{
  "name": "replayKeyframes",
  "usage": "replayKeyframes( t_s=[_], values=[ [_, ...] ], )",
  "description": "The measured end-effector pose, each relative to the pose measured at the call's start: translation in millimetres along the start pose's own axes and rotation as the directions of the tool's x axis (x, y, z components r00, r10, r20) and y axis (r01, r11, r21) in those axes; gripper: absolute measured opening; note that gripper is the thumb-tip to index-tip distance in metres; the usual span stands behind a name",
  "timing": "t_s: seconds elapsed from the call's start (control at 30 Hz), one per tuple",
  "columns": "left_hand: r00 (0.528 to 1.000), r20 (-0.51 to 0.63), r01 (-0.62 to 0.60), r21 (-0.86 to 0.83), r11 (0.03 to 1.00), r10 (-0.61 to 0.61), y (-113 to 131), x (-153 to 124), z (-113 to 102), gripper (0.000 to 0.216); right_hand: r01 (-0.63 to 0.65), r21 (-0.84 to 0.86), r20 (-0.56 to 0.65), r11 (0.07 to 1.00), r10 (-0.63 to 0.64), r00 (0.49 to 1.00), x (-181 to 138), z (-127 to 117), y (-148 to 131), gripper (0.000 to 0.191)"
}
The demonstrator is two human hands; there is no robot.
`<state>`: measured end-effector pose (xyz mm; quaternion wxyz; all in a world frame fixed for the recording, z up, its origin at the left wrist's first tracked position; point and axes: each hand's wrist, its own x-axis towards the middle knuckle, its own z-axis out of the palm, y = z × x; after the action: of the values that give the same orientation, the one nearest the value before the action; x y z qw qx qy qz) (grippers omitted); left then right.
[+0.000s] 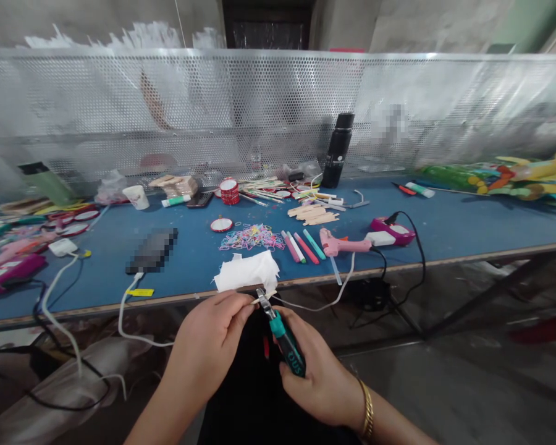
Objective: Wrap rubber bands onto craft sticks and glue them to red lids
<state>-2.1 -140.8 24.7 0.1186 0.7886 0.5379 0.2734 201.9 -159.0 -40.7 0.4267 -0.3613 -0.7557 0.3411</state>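
Left hand (213, 337) is pinching a pale stick (271, 294) by the worktop's (189, 232) front edge; right hand (322, 374) is gripping pliers (278, 330), jaws at the stick. Apparently trimming; squeezing next is probably requiring steady support.

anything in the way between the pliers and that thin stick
Nothing visible stands between them: the pliers in the right hand have their jaws at the thin stick pinched by the left hand.

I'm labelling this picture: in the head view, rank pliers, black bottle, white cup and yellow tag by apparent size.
1. Pliers and black bottle: too alike to rank, pliers nearer the camera.
2. White cup.
3. Yellow tag.
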Motion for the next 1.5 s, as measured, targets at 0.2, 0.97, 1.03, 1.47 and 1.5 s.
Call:
replayKeyframes(
  t_s=[0.2, 0.97, 1.03, 1.47, 1.5],
  values=[
    [0.998, -0.058, 0.038, -0.022, 0.999, -0.039, 1.0, 0.8, 3.8, 0.015, 0.023, -0.022, -0.014, 0.999, -0.023, 1.000, -0.4, 0.4, 2.3, 0.075],
    [0.995, -0.006, 0.100, -0.153, 0.983, -0.103, 2.6, 1.8, 8.1, 0.031, 0.000, -0.141, -0.034, 0.990, -0.005, 0.999, -3.6, -3.5, -0.6, 0.076],
    [0.993, 0.029, 0.116, -0.166, 0.979, -0.112, 2.9, 2.3, 8.4, 0.035, 0.001, -0.174, -0.034, 0.985, -0.007, 0.999, -4.2, -3.3, -1.2, 0.077],
    [0.998, 0.050, 0.050, -0.075, 0.996, -0.047, -2.6, 6.3, 9.3, 0.029, 0.017, -0.085, -0.013, 0.996, -0.018, 1.000, -5.0, -7.8, 1.0, 0.073],
    [0.997, 0.039, 0.063, -0.053, 0.997, -0.061, -2.4, 5.9, 9.9, 0.028, 0.014, -0.075, -0.008, 0.997, -0.014, 1.000, -4.5, -8.4, 0.2, 0.072]
  ],
)
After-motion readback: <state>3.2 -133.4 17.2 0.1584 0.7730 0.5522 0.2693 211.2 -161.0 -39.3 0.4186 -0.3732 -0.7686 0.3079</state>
